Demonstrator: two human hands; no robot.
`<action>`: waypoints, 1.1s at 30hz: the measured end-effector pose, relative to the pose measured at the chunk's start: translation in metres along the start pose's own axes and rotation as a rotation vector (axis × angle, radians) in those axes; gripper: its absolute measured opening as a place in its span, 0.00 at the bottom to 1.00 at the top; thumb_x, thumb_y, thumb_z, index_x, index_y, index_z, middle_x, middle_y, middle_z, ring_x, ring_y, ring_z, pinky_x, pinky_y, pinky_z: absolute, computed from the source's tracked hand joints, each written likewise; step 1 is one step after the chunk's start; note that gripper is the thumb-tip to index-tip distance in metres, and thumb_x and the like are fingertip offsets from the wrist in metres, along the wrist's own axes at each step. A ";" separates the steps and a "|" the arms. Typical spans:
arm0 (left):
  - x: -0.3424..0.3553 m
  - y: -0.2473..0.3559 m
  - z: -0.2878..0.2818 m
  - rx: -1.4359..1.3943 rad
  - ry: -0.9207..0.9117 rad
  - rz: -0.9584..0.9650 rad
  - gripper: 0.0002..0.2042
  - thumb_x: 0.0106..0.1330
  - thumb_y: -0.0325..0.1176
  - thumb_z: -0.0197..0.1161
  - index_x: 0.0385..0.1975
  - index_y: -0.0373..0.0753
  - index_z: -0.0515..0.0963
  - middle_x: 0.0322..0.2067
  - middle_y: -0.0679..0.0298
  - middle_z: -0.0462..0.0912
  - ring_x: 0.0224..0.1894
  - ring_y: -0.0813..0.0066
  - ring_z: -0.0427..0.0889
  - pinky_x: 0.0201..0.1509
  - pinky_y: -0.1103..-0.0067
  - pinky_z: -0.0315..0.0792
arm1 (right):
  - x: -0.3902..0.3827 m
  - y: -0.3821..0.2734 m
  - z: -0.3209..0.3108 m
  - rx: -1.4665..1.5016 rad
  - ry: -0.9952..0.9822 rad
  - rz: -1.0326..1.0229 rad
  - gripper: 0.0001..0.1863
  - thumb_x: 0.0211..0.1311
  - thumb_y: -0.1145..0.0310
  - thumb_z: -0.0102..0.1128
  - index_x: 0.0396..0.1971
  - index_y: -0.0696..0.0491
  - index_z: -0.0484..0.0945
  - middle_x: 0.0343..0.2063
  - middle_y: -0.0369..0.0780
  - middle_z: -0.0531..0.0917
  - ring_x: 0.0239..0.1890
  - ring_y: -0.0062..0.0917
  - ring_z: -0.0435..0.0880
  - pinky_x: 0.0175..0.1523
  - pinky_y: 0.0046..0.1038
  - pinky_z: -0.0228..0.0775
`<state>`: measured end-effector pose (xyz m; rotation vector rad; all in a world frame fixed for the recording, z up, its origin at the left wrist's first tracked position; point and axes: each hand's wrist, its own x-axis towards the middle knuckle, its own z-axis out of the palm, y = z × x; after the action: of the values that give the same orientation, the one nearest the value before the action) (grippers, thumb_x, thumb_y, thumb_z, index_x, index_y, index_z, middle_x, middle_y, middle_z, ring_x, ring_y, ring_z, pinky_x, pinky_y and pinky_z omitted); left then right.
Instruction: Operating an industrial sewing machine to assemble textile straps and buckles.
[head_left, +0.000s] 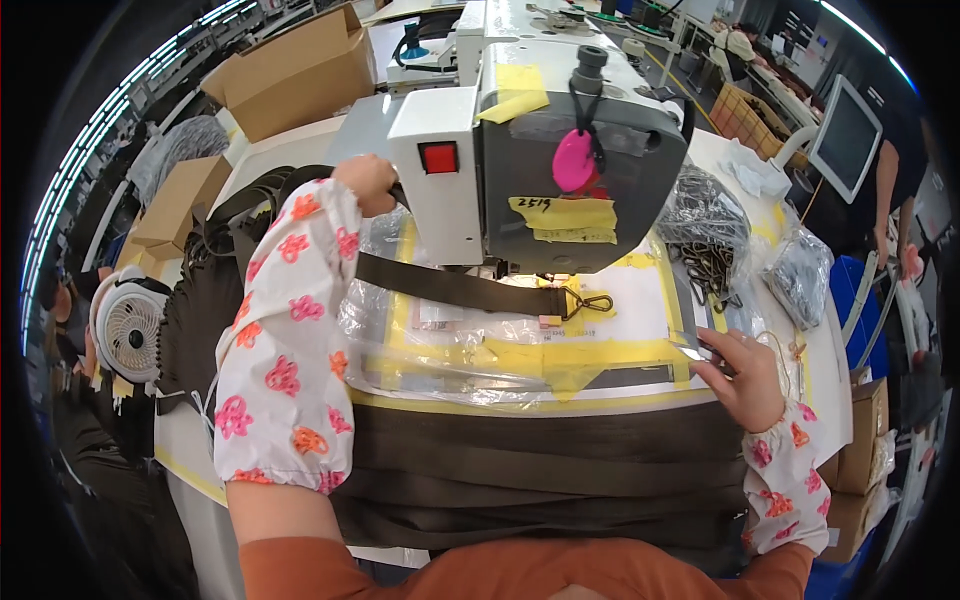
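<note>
Strap lies below the machine, hook rightward. My right hand grips a metal tool; whether my left hand grips, I cannot tell. If unclamped, the strap may slip crooked.

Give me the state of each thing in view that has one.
Left hand: at the sewing machine, grip unclear.
Right hand: holding a small metal tool.
Dark strap: laid out.
Metal hook: attached to the strap's end.
Pink tag: hanging.
Large cardboard box: appears open.
White fan: upright, spinning unclear.
Red switch: position unclear.
</note>
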<state>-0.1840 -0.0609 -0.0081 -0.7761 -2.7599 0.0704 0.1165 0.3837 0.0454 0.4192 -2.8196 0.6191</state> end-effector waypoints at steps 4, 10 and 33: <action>-0.036 0.045 -0.106 0.064 -0.010 -0.239 0.10 0.44 0.34 0.54 0.21 0.35 0.75 0.22 0.49 0.76 0.30 0.49 0.76 0.34 0.62 0.69 | 0.024 -0.017 0.032 0.100 -0.030 -0.171 0.18 0.49 0.74 0.59 0.43 0.56 0.71 0.26 0.42 0.76 0.23 0.33 0.78 0.27 0.29 0.68; -0.122 0.104 -0.151 -0.040 0.099 -0.250 0.07 0.47 0.31 0.57 0.23 0.36 0.76 0.18 0.50 0.75 0.25 0.50 0.75 0.30 0.64 0.68 | 0.058 -0.047 0.087 0.113 0.024 -0.206 0.16 0.52 0.69 0.57 0.42 0.56 0.69 0.27 0.43 0.76 0.25 0.36 0.78 0.28 0.32 0.69; -0.118 0.008 -0.148 -0.709 0.097 -0.457 0.10 0.49 0.27 0.51 0.27 0.28 0.76 0.22 0.61 0.79 0.27 0.77 0.74 0.35 0.82 0.67 | 0.069 -0.046 0.124 0.229 0.011 -0.254 0.16 0.51 0.73 0.58 0.42 0.56 0.70 0.25 0.43 0.77 0.25 0.35 0.78 0.27 0.32 0.70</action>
<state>-0.0431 -0.1192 0.1043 -0.2427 -2.7775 -1.0417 0.0479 0.2742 -0.0281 0.7970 -2.6320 0.8845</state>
